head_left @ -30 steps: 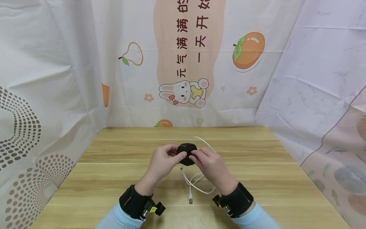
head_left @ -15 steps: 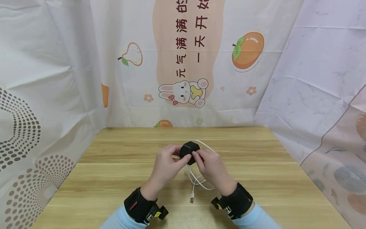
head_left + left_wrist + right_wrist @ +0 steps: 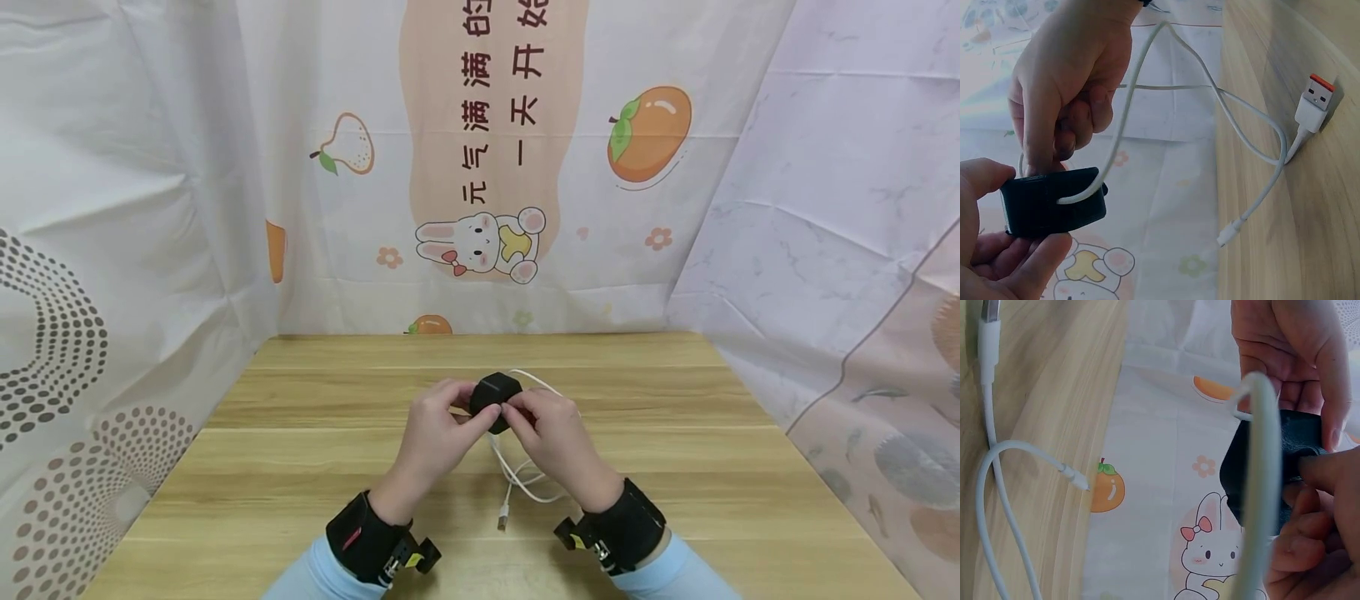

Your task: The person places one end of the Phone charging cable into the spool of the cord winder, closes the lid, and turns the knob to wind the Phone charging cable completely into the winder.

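Note:
A black, many-sided case [image 3: 497, 390] with a leathery face is held up above the table between both hands. My left hand [image 3: 441, 418] grips its left side, thumb on one edge and fingers on the other. At the case's near side, my right hand [image 3: 553, 429] pinches with thumb and fingertips; in the right wrist view its fingers press into a fold of the black face [image 3: 1297, 434]. A white charging cable [image 3: 1124, 119] comes out of the case and hangs in loops. What lies inside the case is hidden.
The cable's USB plug [image 3: 1313, 107] and its smaller plug [image 3: 1230, 234] are at its loose ends over the wooden table [image 3: 300, 467]. Printed white cloth [image 3: 337, 275] hangs behind the table and at both sides.
Over the last second the case has shifted slightly right and been turned, with the left hand following. The right fingertips have shifted slightly on it. The hanging cable has swung a little.

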Available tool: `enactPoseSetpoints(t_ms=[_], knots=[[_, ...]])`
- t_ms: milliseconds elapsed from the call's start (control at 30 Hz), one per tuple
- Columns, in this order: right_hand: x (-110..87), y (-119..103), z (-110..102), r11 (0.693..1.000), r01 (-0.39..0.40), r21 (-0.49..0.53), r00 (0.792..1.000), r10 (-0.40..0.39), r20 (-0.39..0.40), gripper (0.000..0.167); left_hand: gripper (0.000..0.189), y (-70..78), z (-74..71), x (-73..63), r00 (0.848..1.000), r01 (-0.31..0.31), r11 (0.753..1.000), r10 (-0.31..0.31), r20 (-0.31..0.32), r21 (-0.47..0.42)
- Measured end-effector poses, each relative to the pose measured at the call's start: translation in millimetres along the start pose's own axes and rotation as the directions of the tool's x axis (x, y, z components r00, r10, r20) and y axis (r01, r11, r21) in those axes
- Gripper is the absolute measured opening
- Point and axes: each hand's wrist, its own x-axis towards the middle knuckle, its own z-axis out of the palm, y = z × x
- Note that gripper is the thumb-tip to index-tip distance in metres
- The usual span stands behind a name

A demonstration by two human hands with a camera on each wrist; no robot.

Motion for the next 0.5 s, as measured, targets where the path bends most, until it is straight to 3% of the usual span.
enactPoseSetpoints(t_ms=[233, 500], knots=[[2.6, -3.7, -7.6, 0.996, 0.085, 0.024, 0.996, -0.085, -0.020, 0.011, 0.021, -2.4, -7.4, 3.2, 0.999, 0.042, 0.999, -0.042, -0.009, 0.007], [12.1, -8.0, -36.2, 0.978, 0.169, 0.120, 0.983, -0.158, -0.096, 0.013, 0.019, -6.9, -23.1, 11.1, 0.993, 0.106, 0.994, -0.106, -0.044, -0.006]])
